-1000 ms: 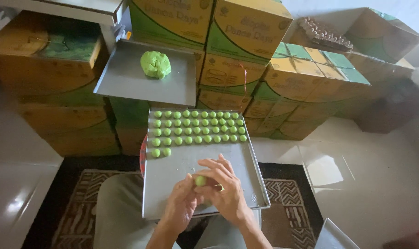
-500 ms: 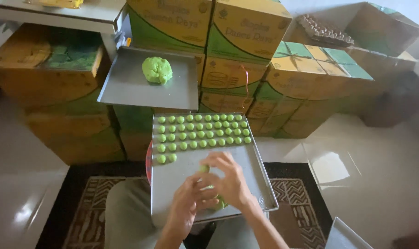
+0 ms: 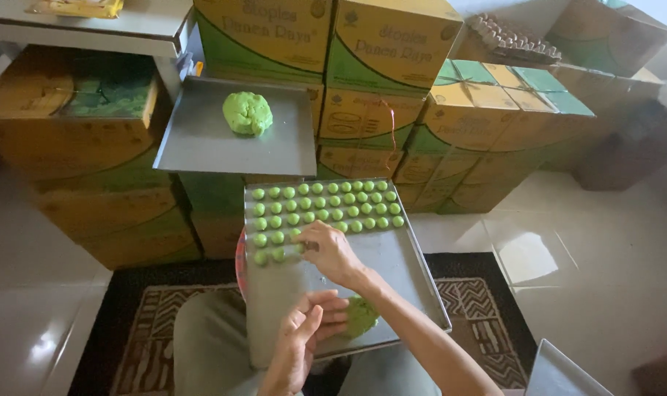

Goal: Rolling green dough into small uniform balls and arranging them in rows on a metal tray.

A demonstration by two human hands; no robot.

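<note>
right hand point(image 3: 330, 253) pinches a green ball point(image 3: 295, 251) mid-frame on the tray point(image 3: 407, 271); left hand point(image 3: 304, 334) grasps a dough lump point(image 3: 361, 315) lower centre.

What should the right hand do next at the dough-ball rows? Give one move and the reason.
Probably let go and draw back toward the left hand, which holds a lump of green dough. The right hand has its fingertips at the end of the short front row of green balls on the metal tray, apparently setting one down.
</note>
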